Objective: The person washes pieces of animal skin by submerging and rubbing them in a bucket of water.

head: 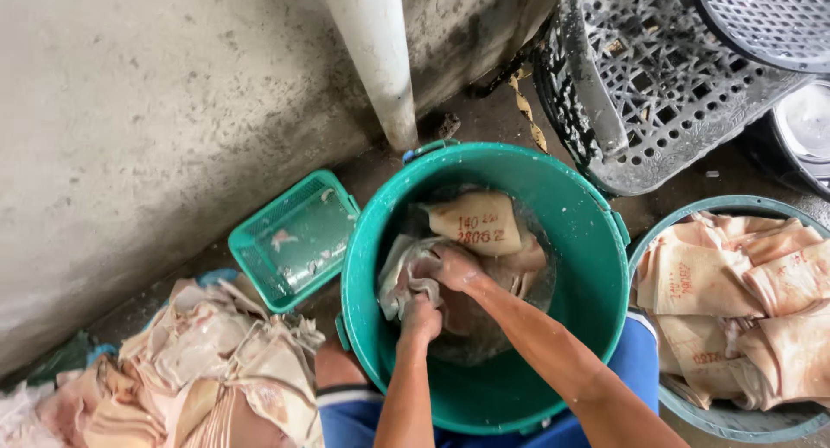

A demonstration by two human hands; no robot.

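Observation:
Both my hands reach down into a green plastic bucket (588,266) that holds water and several pale, reddish-stained cloths. My left hand (421,318) is closed around a bunched wet cloth (399,279) near the bucket's left wall. My right hand (456,268) grips the same bunch from above, fingers curled into the fabric. Another folded cloth with red markings (478,223) floats at the far side of the bucket. Part of the cloth lies under the water and is hidden by my forearms.
A heap of stained cloths (207,370) lies at the lower left. A second green tub (735,418) full of folded cloths stands at the right. A small green basket (294,240), a white pipe (376,59), a concrete wall and grey crates (657,93) surround the bucket.

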